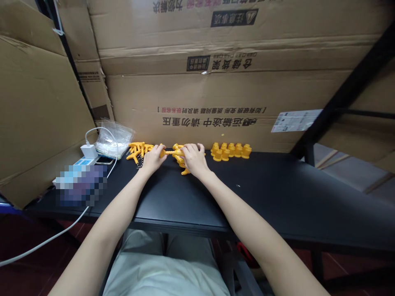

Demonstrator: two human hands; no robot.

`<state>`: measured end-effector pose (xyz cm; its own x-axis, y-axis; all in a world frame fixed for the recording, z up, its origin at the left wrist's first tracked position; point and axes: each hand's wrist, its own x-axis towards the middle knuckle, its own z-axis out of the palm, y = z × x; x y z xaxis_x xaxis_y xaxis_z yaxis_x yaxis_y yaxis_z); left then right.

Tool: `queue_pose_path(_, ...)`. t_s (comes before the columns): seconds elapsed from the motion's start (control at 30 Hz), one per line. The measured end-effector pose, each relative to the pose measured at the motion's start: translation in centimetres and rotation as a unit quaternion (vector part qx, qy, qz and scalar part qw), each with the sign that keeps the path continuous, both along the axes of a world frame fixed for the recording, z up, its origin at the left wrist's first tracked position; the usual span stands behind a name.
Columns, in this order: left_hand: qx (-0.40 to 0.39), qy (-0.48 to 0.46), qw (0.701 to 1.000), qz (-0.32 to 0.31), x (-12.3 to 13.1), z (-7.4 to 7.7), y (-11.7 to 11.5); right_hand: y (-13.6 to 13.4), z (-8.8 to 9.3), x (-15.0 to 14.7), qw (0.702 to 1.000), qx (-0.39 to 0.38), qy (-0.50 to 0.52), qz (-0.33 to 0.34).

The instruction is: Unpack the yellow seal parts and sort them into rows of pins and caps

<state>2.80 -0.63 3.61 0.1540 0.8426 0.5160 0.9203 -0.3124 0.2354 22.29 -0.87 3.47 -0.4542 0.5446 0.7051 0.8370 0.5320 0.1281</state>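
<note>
My left hand (153,159) and my right hand (194,159) are both closed, side by side over the table's far part. A thin yellow ridged rod (170,152) spans the gap between them, its ends covered by my fingers. Around my right hand lie more yellow plastic pieces (185,171), partly hidden by it. Just left of my left hand is a pile of yellow T-shaped handles (134,155) with dark metal bits. Several yellow stepped caps (237,150) stand upright in a cluster to the right of my right hand.
The black table (277,193) runs wide, with cardboard (185,94) behind it. At left are a clear plastic bag (112,139), a white charger (89,151), a phone (105,160) and a white cable (70,227). A black post (342,90) slants at right.
</note>
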Motion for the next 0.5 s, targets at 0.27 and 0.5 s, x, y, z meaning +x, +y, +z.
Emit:
queue_pose_path(0.27,0.006,-0.004,1.0,-0.007,0.21,0.35,-0.4,0.14,-0.01,0.65,1.0,-0.009,0.009,0.021)
queue_pose_path(0.5,0.003,0.004,1.0,0.001,0.04,0.03,-0.35,0.07,-0.03,0.65,0.999,-0.037,-0.027,0.017)
